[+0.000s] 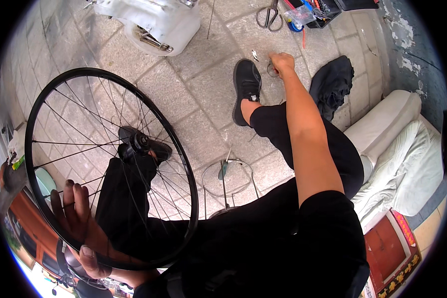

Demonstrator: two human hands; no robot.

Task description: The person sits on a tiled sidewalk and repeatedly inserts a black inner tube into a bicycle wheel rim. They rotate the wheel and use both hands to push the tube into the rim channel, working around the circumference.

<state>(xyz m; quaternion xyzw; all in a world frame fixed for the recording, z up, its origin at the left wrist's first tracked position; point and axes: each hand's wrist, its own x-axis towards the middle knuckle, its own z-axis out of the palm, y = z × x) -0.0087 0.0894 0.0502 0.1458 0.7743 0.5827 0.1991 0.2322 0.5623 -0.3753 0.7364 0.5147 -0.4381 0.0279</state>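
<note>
A black bicycle wheel [180,150] with thin spokes and no tyre stands tilted at my left, over my left leg. My left hand [87,238] grips its lower rim, thumb on the near side and fingers reaching in among the spokes. The wheel's black hub [141,142] is in front of my left shoe. My right arm stretches forward toward the floor, past my right shoe [247,82]. My right hand [283,63] is closed on a small round metal piece [271,69], whose kind is too small to make out. A small silvery scrap [255,55] lies near it.
Scissors [269,19] and a black tool box [328,12] lie at the far right. A white plastic container [181,27] with metal tools stands ahead. Black cloth [333,84] lies right of my arm, beside a pale cushioned seat [387,119]. A wire stand [251,171] is between my legs.
</note>
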